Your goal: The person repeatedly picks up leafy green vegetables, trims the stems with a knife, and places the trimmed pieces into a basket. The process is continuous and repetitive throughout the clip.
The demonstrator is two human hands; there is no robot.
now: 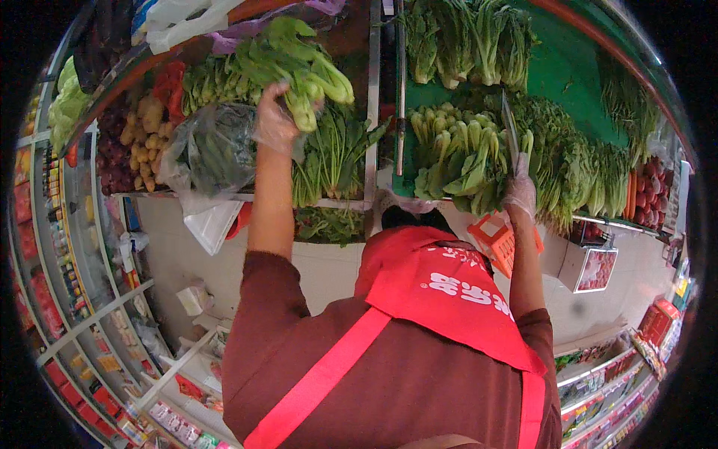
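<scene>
My left hand (277, 115), in a clear plastic glove, grips a few heads of bok choy (305, 73) by their pale stems. They are raised over the left vegetable stand, above a row of leafy greens (216, 84). My right hand (520, 193), also gloved, is closed around the handle of a knife (511, 129). The blade points away from me, over the right stand. Close beside it lies a pile of bok choy (457, 140), stems facing away and leaves towards me. A green liner (566, 84) covers that stand.
Left of my left arm are a clear bag of dark green vegetables (216, 149), potatoes (148, 146) and red onions (109, 151). More leafy greens (561, 151) and carrots (632, 193) line the right stand. An orange plastic basket (496, 238) is below it. Stocked shelves (73, 331) run along the left.
</scene>
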